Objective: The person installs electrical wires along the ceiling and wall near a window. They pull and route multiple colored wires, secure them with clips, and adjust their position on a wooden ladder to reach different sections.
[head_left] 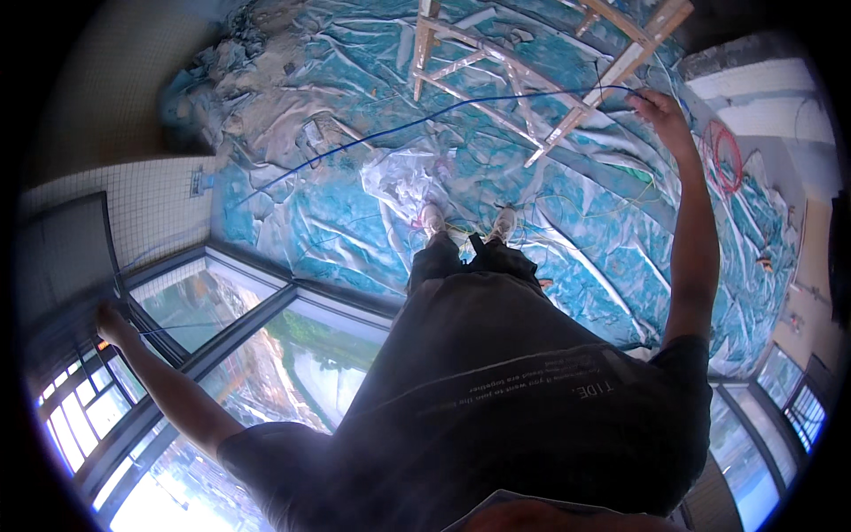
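My right hand (658, 113) is stretched out to the far right, its fingers closed round one end of a blue cable (461, 105). From there the cable runs in a long slack curve to the left, over the covered floor toward the wall. My left hand (113, 325) is raised at the far left beside the dark window frame (182, 353), fingers curled. A small orange bit shows at its fingers, and a thin line (173, 327) passes close by; what the hand holds is too small and dim to name.
Crumpled blue-green sheeting (567, 226) covers the floor. A paint-spattered wooden trestle (519, 75) stands ahead. Clear plastic (403, 182) lies before my feet, and a coil of red cable (722, 158) is at the right. Window panes (328, 350) are close on my left.
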Demonstrator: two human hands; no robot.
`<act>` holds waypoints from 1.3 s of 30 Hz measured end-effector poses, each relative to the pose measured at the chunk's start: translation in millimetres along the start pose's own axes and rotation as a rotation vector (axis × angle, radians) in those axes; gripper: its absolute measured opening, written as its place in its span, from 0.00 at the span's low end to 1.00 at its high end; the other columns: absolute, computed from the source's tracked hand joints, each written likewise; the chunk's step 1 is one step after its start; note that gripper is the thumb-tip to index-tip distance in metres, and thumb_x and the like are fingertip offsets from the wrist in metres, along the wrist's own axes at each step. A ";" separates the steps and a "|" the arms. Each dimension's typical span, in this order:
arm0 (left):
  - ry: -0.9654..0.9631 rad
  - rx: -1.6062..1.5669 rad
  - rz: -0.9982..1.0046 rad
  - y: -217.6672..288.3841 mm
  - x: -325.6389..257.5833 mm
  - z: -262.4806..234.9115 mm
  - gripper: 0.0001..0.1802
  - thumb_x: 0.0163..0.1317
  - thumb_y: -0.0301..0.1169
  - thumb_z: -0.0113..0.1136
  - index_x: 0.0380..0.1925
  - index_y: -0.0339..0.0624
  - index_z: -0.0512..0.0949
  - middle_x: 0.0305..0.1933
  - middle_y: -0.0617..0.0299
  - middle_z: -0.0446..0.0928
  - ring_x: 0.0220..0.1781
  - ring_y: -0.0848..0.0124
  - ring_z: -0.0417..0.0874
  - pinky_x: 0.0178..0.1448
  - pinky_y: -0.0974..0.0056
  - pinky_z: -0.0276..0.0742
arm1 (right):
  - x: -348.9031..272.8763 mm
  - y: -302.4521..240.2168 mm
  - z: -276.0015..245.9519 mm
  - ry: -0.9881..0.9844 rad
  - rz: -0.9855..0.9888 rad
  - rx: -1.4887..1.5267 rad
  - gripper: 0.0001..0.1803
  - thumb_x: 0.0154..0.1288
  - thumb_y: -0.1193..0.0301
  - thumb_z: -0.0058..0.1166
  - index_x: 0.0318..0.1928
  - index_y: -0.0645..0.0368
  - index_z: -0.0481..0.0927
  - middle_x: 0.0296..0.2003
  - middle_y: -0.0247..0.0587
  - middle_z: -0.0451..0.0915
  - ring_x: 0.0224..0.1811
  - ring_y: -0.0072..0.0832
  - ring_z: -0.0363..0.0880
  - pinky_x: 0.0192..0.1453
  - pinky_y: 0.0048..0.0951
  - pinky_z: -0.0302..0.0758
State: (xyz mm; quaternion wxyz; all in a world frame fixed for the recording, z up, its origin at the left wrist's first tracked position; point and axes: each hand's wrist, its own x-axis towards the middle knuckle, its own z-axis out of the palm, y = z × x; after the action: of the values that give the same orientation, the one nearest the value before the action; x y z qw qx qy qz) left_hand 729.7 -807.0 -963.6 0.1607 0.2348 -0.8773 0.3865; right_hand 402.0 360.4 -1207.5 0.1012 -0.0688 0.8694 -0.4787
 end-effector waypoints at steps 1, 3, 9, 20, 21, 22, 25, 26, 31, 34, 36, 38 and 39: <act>-0.008 -0.068 -0.055 9.7 5.7 -0.3 0.17 0.68 0.31 0.47 0.46 0.43 0.85 0.50 0.54 0.85 0.50 0.59 0.86 0.55 0.57 0.81 | -11.0 -4.2 -3.2 0.048 0.019 0.012 0.13 0.71 0.66 0.57 0.48 0.63 0.84 0.32 0.29 0.79 0.32 0.15 0.71 0.37 0.22 0.70; -0.028 -0.220 -0.158 42.3 19.9 -3.9 0.17 0.66 0.31 0.47 0.47 0.46 0.85 0.50 0.55 0.84 0.50 0.59 0.86 0.55 0.57 0.81 | -25.0 -3.2 -24.5 0.037 0.020 -0.029 0.14 0.71 0.65 0.57 0.47 0.64 0.84 0.33 0.31 0.80 0.35 0.17 0.73 0.40 0.22 0.70; 0.109 0.247 0.227 -28.2 41.9 -55.9 0.21 0.75 0.40 0.40 0.50 0.44 0.83 0.52 0.53 0.83 0.46 0.55 0.87 0.49 0.51 0.82 | -49.8 34.2 -96.4 0.097 -0.170 -0.275 0.16 0.69 0.63 0.58 0.46 0.64 0.83 0.31 0.34 0.78 0.34 0.20 0.73 0.41 0.23 0.70; -0.082 -0.995 0.569 433.4 61.3 -380.0 0.22 0.73 0.31 0.52 0.66 0.44 0.71 0.68 0.49 0.72 0.70 0.53 0.73 0.73 0.47 0.68 | -97.7 -159.8 -52.5 -0.012 -0.393 -0.148 0.13 0.71 0.66 0.58 0.48 0.63 0.81 0.33 0.40 0.81 0.33 0.25 0.78 0.41 0.28 0.75; 0.197 -0.928 0.865 478.4 37.9 -429.3 0.24 0.70 0.27 0.56 0.66 0.45 0.71 0.68 0.49 0.71 0.70 0.56 0.73 0.73 0.48 0.69 | -89.7 -181.8 -43.4 -0.144 -0.382 -0.213 0.14 0.71 0.67 0.58 0.50 0.62 0.81 0.33 0.42 0.82 0.34 0.25 0.79 0.42 0.27 0.75; 0.134 -1.111 0.964 519.3 11.6 -470.2 0.29 0.69 0.22 0.53 0.70 0.48 0.67 0.73 0.51 0.65 0.76 0.54 0.63 0.76 0.48 0.65 | -80.8 -196.4 -39.5 -0.247 -0.422 -0.211 0.14 0.71 0.67 0.58 0.52 0.62 0.81 0.36 0.40 0.83 0.36 0.24 0.79 0.44 0.26 0.74; 0.435 -1.295 1.249 621.1 -25.4 -552.3 0.30 0.63 0.32 0.67 0.65 0.40 0.71 0.61 0.51 0.77 0.62 0.58 0.79 0.62 0.59 0.77 | -75.2 -201.8 18.3 0.000 -0.657 -0.055 0.17 0.70 0.59 0.56 0.44 0.63 0.85 0.25 0.40 0.79 0.27 0.29 0.77 0.38 0.36 0.74; 0.022 -1.523 1.255 631.8 -38.7 -567.6 0.27 0.63 0.31 0.67 0.62 0.39 0.73 0.56 0.53 0.79 0.57 0.63 0.80 0.58 0.63 0.76 | -79.8 -203.2 25.4 -0.018 -0.625 -0.025 0.17 0.71 0.59 0.56 0.43 0.63 0.84 0.24 0.42 0.78 0.27 0.30 0.77 0.38 0.37 0.73; -0.544 -1.495 1.143 640.8 -56.6 -572.8 0.09 0.66 0.25 0.62 0.44 0.35 0.81 0.33 0.64 0.80 0.35 0.80 0.74 0.40 0.73 0.69 | -99.4 -163.7 15.9 -0.186 -0.470 -0.118 0.16 0.71 0.61 0.56 0.38 0.64 0.84 0.24 0.43 0.77 0.26 0.33 0.74 0.36 0.35 0.72; -0.416 -1.453 1.037 628.3 -41.2 -558.7 0.05 0.67 0.23 0.59 0.37 0.33 0.81 0.29 0.64 0.78 0.32 0.79 0.72 0.38 0.74 0.69 | -116.9 -79.4 -0.9 -0.068 -0.332 -0.241 0.16 0.70 0.59 0.57 0.37 0.62 0.82 0.25 0.44 0.78 0.28 0.37 0.77 0.37 0.39 0.71; -0.288 -1.386 0.986 618.5 -19.0 -542.5 0.05 0.67 0.23 0.59 0.39 0.33 0.81 0.30 0.64 0.78 0.32 0.79 0.72 0.37 0.73 0.69 | -139.9 -46.9 -21.5 -0.095 -0.096 -0.255 0.15 0.69 0.59 0.57 0.39 0.59 0.83 0.28 0.44 0.79 0.32 0.39 0.79 0.40 0.41 0.72; -0.379 -1.354 0.954 608.4 6.2 -529.6 0.06 0.69 0.24 0.58 0.40 0.32 0.80 0.31 0.63 0.78 0.32 0.78 0.72 0.38 0.71 0.70 | -154.4 -5.6 -22.7 0.009 -0.134 -0.219 0.14 0.69 0.61 0.59 0.41 0.59 0.82 0.28 0.45 0.80 0.30 0.35 0.79 0.37 0.39 0.71; -0.324 -1.307 0.966 605.1 8.4 -527.0 0.06 0.69 0.24 0.58 0.40 0.32 0.80 0.31 0.62 0.78 0.32 0.77 0.72 0.38 0.70 0.70 | -159.2 10.9 -21.3 0.058 -0.155 -0.202 0.13 0.68 0.62 0.60 0.42 0.60 0.82 0.28 0.45 0.80 0.29 0.34 0.79 0.36 0.38 0.71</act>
State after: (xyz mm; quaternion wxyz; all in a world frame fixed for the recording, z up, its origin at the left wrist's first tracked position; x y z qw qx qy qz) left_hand 451.2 -54.6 -982.0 -0.0474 -0.2558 -0.9417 -0.2135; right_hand 551.0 418.1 -1188.1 0.0313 -0.1319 0.9079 -0.3967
